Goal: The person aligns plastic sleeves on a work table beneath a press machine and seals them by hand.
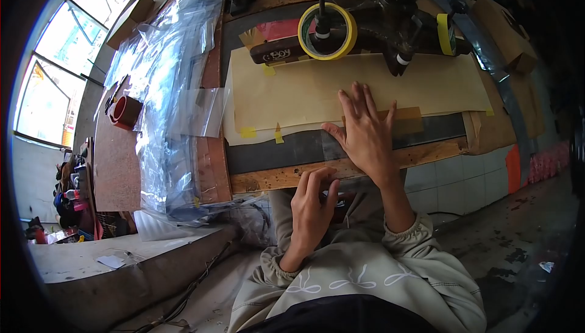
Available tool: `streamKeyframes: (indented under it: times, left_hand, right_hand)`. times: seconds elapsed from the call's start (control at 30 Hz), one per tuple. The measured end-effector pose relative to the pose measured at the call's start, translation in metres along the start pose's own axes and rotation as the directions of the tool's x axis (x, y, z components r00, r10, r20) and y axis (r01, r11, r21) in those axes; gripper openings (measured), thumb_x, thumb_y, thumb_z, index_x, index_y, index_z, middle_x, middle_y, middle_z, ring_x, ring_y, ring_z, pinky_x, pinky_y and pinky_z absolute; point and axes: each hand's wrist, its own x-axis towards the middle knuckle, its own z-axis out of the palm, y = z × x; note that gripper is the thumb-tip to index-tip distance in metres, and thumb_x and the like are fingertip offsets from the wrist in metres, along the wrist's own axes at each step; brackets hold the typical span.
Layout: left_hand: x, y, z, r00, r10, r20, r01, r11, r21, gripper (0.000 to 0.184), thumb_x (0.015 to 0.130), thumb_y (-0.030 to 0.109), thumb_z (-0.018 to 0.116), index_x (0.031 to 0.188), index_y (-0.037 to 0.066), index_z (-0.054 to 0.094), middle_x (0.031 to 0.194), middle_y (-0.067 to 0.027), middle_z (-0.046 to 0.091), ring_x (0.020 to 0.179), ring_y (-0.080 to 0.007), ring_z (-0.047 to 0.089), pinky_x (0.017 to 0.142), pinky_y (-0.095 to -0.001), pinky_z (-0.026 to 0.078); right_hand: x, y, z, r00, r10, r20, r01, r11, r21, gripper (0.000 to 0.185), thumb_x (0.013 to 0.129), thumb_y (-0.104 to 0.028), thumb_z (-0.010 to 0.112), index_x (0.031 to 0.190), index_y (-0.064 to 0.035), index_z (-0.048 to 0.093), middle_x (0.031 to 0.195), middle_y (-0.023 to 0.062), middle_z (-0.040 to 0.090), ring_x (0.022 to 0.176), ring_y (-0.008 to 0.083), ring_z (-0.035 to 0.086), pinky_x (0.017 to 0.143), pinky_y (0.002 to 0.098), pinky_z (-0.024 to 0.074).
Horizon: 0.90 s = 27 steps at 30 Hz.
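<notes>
My right hand (368, 141) lies flat with spread fingers on the lower edge of a wide cream paper sheet (292, 89). Under and beside its palm is a brown strip of tape (411, 121). My left hand (312, 211) is at the table's wooden front edge (274, 179), with loosely curled fingers, a gap to the thumb and nothing visible in it. Small yellow tape pieces (248, 132) stick to the sheet's lower left edge. Between sheet and wooden edge runs a dark grey strip (268, 155).
A dark clamp-like frame (359, 43) crosses the sheet's far edge, with yellow tape rolls (352, 31) hung on it. Clear plastic film (164, 95) covers the left side. A brown tape roll (125, 112) stands farther left. Brown cardboard (496, 113) is at the right.
</notes>
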Motion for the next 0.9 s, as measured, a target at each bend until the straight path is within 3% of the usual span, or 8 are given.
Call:
streamKeyframes:
  times: [0.9]
  left_hand:
    - [0.003,-0.0001,0.0011,1.0,-0.016,0.011,0.016,1.0,-0.019,0.023,0.088,0.002,0.068,0.11,0.001,0.061,0.099,-0.0128,0.061,0.083,-0.0236,0.07,0.071,-0.0331,0.054]
  right_hand:
    - [0.0018,0.001,-0.0038,1.0,-0.014,0.027,0.014,1.0,-0.018,0.071,0.09,-0.061,0.05,0.137,-0.0087,0.051,0.147,0.0179,0.043,0.14,0.0304,0.037,0.106,0.0739,0.0202]
